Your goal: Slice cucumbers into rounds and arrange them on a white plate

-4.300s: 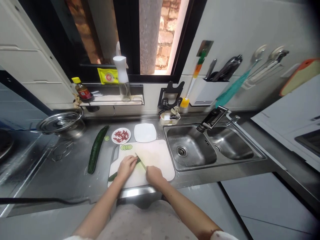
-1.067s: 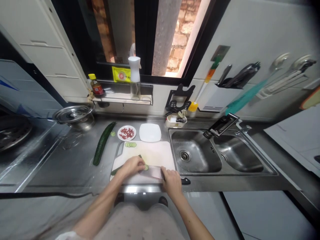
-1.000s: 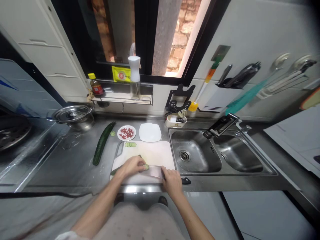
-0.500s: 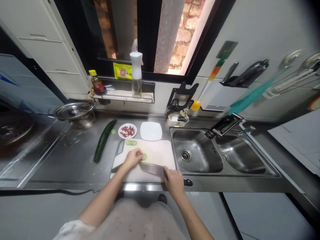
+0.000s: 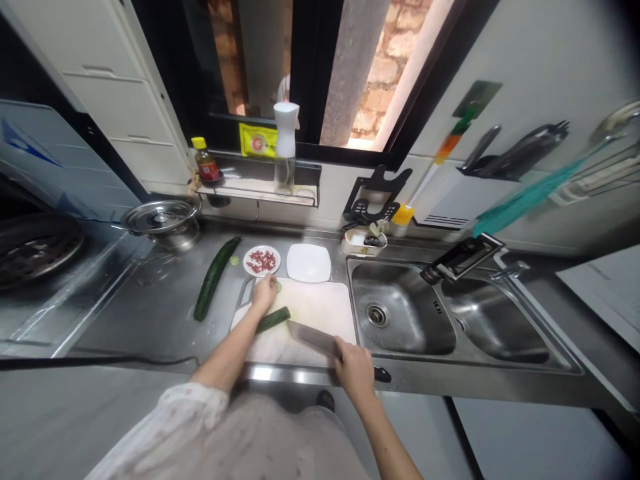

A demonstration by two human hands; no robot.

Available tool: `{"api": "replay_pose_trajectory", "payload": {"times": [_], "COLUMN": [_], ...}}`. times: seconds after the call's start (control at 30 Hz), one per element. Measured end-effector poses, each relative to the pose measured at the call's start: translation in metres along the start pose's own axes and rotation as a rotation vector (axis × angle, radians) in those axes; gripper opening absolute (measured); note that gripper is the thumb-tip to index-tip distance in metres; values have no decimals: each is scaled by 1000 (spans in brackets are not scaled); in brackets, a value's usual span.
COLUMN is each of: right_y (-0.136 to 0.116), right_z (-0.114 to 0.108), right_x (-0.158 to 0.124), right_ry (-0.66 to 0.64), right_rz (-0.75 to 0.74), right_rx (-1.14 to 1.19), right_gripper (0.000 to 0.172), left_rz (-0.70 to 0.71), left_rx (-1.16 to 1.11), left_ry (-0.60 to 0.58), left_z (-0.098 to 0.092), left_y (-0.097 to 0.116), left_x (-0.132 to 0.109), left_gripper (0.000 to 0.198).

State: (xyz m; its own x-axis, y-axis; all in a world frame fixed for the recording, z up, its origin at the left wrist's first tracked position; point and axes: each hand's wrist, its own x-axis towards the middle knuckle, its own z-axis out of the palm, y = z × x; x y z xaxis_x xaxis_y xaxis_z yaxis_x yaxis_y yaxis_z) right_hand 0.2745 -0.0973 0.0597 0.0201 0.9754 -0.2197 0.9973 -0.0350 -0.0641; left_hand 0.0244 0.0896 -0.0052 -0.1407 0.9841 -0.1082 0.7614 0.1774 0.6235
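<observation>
My right hand (image 5: 355, 367) grips the handle of a broad-bladed kitchen knife (image 5: 313, 338), its blade over the white cutting board (image 5: 320, 307). The blade tip lies close to the cut end of a cucumber piece (image 5: 274, 320). At the board's upper left, my left hand (image 5: 264, 292) has its fingers closed over the spot of the sliced cucumber. A pale green cucumber slice (image 5: 279, 287) shows beside the fingertips; the other slices are hidden beneath the hand. My left forearm partly covers the cucumber piece.
A whole cucumber (image 5: 215, 279) lies left of the board. Behind the board stand a plate of chopped red pieces (image 5: 262, 275) and a white square plate (image 5: 309, 263). A double sink (image 5: 403, 313) is at right, a lidded pot (image 5: 163, 223) at left. A black handle (image 5: 383, 375) lies at the counter's front.
My left hand has moved up and left to the sliced cucumber, and the single slice from mid-board has left its place. The cucumber piece now shows more fully. The knife stays in my right hand.
</observation>
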Motion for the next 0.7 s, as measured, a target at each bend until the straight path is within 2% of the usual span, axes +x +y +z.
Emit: {"api": "replay_pose_trajectory", "payload": {"times": [0.2, 0.4, 0.7], "right_y": [2, 2, 0], "right_z": [-1, -3, -4], "right_x": [0, 2, 4], "right_ry": [-15, -40, -46], "right_rz": [18, 34, 38], "right_rx": [54, 75, 79], "right_gripper": [46, 47, 45], "left_rz": [41, 147, 222], "left_rx": [107, 195, 263], "left_ry": [3, -11, -45], "left_z": [4, 0, -3], "left_y": [2, 3, -3], "left_x": [5, 5, -1], "left_gripper": [22, 21, 24]}}
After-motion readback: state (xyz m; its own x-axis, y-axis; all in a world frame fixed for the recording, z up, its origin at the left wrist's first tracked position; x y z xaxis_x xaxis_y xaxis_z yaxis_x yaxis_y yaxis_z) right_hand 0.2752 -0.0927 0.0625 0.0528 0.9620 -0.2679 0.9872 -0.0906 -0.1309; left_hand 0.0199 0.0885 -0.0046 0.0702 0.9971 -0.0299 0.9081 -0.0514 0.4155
